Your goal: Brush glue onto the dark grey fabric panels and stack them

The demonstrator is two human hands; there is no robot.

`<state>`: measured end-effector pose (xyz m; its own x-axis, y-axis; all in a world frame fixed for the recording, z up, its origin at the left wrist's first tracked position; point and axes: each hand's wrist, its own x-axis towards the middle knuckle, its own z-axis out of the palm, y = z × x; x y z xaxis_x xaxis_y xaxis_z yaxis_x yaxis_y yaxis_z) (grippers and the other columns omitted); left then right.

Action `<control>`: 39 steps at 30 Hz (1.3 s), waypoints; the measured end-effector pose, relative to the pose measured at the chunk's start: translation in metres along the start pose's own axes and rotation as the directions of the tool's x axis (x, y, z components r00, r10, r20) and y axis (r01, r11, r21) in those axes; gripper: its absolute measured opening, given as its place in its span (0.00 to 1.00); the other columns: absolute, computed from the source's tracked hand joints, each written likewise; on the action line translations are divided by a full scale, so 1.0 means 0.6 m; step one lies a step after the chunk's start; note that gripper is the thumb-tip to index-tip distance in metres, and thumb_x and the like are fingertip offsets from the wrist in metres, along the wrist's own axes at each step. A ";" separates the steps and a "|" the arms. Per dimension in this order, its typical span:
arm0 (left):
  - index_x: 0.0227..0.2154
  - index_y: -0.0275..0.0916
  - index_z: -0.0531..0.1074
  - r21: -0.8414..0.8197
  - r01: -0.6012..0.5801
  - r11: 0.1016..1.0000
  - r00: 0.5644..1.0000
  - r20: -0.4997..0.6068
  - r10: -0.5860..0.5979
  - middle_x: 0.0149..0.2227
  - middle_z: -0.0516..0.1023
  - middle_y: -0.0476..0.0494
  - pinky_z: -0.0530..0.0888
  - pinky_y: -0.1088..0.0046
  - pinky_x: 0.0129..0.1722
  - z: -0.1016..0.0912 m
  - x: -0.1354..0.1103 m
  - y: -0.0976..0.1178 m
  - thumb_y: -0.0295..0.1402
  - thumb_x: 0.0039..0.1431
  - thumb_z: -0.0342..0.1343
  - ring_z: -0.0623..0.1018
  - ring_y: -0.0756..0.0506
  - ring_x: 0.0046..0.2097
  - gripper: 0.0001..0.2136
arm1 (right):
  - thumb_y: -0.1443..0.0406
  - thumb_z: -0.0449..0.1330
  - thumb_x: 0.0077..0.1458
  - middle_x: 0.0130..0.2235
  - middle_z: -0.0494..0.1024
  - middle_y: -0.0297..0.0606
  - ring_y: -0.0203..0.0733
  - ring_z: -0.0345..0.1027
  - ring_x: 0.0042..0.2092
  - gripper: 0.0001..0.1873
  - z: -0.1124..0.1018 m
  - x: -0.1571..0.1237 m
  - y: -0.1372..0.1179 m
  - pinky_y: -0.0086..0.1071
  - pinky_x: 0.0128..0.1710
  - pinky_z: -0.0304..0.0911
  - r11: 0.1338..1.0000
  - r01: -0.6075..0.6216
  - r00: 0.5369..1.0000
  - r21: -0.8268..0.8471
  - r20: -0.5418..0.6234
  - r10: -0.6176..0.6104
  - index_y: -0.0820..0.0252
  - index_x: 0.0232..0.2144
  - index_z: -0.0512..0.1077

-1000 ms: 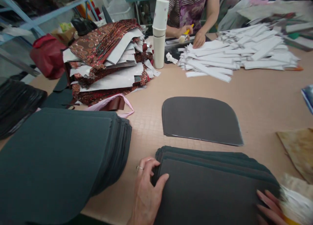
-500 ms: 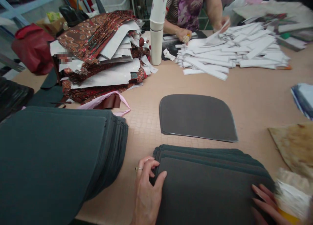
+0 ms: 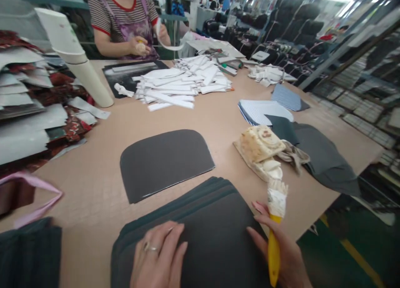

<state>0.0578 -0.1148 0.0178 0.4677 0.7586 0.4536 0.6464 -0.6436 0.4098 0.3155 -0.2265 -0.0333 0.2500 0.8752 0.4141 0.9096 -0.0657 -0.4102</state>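
1 pile of dark sheets (image 3: pixel 215 238) on the near part of the table (image 3: pixel 90 163). Left hand (image 3: pixel 159 254) on top, half open, just resting. Right hand (image 3: pixel 283 248) at the right edge, partly curled, yellow brush (image 3: pixel 273 254) held in it. Just beyond, 1 flat gray shape (image 3: pixel 165 167).

We rest our left hand (image 3: pixel 158 255) palm down, fingers bent, and angle our right hand (image 3: pixel 286 248) inward, thumb apart.
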 end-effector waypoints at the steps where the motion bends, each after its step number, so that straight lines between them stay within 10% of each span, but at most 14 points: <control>1: 0.40 0.42 0.71 -0.013 -0.062 0.998 0.998 0.025 0.062 0.36 0.77 0.47 0.73 0.73 0.34 0.015 0.018 0.015 0.31 0.60 0.48 0.77 0.48 0.36 0.09 | 0.64 0.58 0.56 0.53 0.70 0.48 0.47 0.65 0.55 0.15 -0.001 -0.005 0.003 0.43 0.53 0.65 1.000 0.001 1.000 -0.003 0.003 -0.001 0.59 0.46 0.63; 12: 0.40 0.41 0.71 -0.045 0.108 0.993 0.948 0.305 -0.089 0.36 0.76 0.44 0.76 0.66 0.34 0.135 0.104 0.104 0.31 0.59 0.48 0.76 0.44 0.37 0.09 | 0.68 0.55 0.56 0.45 0.77 0.50 0.49 0.72 0.48 0.12 -0.018 0.009 -0.001 0.37 0.41 0.71 0.984 0.171 0.985 -0.049 -0.021 -0.172 0.63 0.44 0.67; 22: 0.29 0.43 0.72 -0.068 0.315 0.947 0.909 0.310 -0.280 0.31 0.75 0.46 0.73 0.62 0.35 0.161 0.120 0.106 0.43 0.57 0.50 0.75 0.42 0.35 0.11 | 0.70 0.50 0.56 0.42 0.79 0.47 0.48 0.74 0.44 0.12 -0.005 0.014 -0.001 0.36 0.38 0.71 0.995 0.094 0.990 -0.023 -0.102 -0.096 0.61 0.41 0.69; 39: 0.34 0.45 0.68 -0.101 0.546 0.831 0.813 0.302 -0.498 0.30 0.75 0.50 0.64 0.55 0.46 0.185 0.101 0.088 0.52 0.49 0.56 0.75 0.42 0.36 0.17 | 0.71 0.54 0.49 0.45 0.78 0.45 0.51 0.73 0.45 0.15 -0.002 0.005 0.017 0.36 0.38 0.72 0.983 0.174 0.981 -0.061 0.100 -0.167 0.58 0.41 0.69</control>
<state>0.1872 -0.0915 -0.0206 0.2408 0.9677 -0.0743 0.7322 -0.1308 0.6684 0.3260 -0.2251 -0.0356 0.0599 0.9174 0.3933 0.9579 0.0580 -0.2812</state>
